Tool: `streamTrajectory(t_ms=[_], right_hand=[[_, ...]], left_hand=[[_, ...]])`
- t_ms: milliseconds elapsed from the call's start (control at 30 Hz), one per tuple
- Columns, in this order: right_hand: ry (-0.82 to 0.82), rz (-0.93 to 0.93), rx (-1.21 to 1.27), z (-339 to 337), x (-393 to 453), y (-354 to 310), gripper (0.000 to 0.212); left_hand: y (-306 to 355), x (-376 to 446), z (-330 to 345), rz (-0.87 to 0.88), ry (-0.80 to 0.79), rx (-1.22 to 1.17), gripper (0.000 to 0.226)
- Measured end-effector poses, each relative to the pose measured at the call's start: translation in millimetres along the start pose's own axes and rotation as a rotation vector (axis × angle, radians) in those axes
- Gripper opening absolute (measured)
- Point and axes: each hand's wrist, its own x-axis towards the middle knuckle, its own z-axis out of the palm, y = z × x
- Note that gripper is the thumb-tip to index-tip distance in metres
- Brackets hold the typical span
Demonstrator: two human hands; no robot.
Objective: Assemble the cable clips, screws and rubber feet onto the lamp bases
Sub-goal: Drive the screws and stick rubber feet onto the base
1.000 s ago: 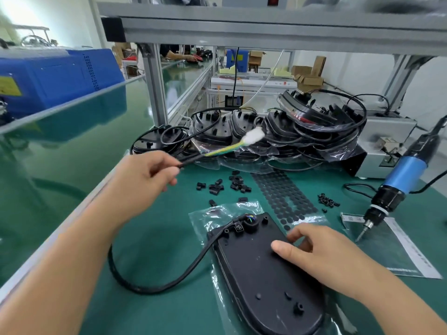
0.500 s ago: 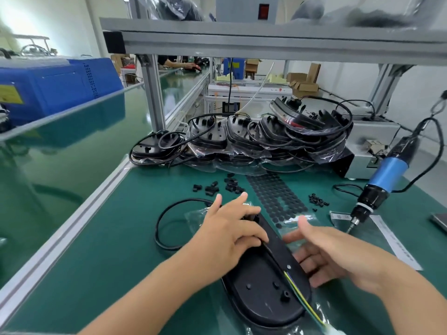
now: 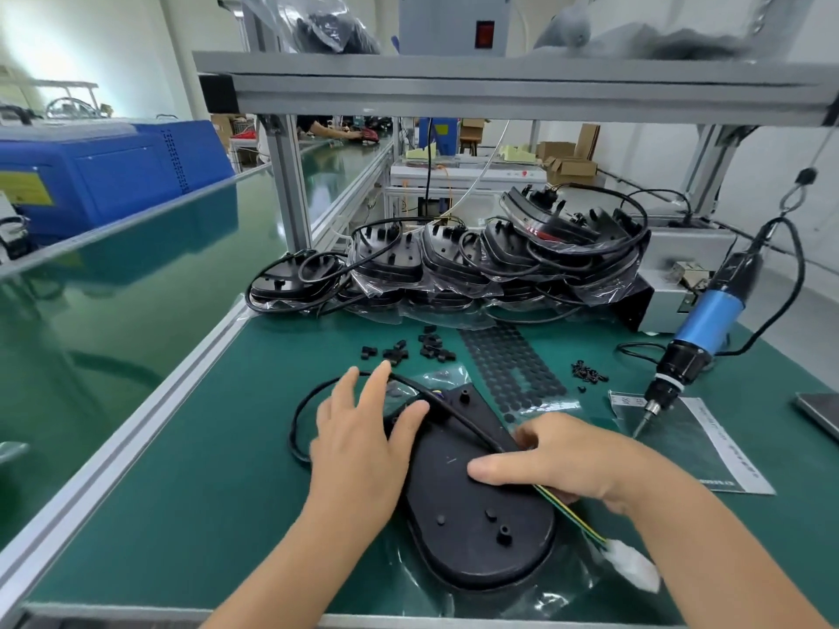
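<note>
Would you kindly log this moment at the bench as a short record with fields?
workpiece: black lamp base lying on a clear bag, underside up
cable: black cable runs across the base, looping off to the left
left hand: left hand flat on the base's left edge, fingers straight
right hand: right hand presses the cable down on the base
loose parts: cable clips, rubber feet sheet, screws on the green mat
tool: blue screwdriver hanging at right, untouched

two hands (image 3: 363, 442), one lamp base (image 3: 472, 506) in front, one electric screwdriver (image 3: 708, 324), one rubber-feet sheet (image 3: 508, 365)
</note>
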Motion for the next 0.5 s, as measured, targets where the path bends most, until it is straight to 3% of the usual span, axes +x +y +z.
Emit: streamTrajectory(t_ms=[100, 233, 367, 500], right_hand=[[-0.017, -0.04, 0.097, 8.2, 0.3, -5.3, 0.075], [-0.019, -0.17, 0.33, 23.2, 3.2, -21.1, 0.05], [0.093, -0.326, 0.338, 45.7, 21.8, -50.6, 0.061], [0.243, -0.43, 0.372, 82.5, 45.1, -90.2, 0.044]], left_hand=[[1.2, -5.0, -3.1, 0.01, 0.017, -0.241, 0.065], [-2.9, -13.8, -17.3, -0.042, 0.136, -0.317, 0.081], [-21.5, -26.4, -39.6, -0.278, 0.241, -0.502, 0.107], [-33.5, -18.0, -62.1, -0.538, 0.11, -0.872, 0.143]])
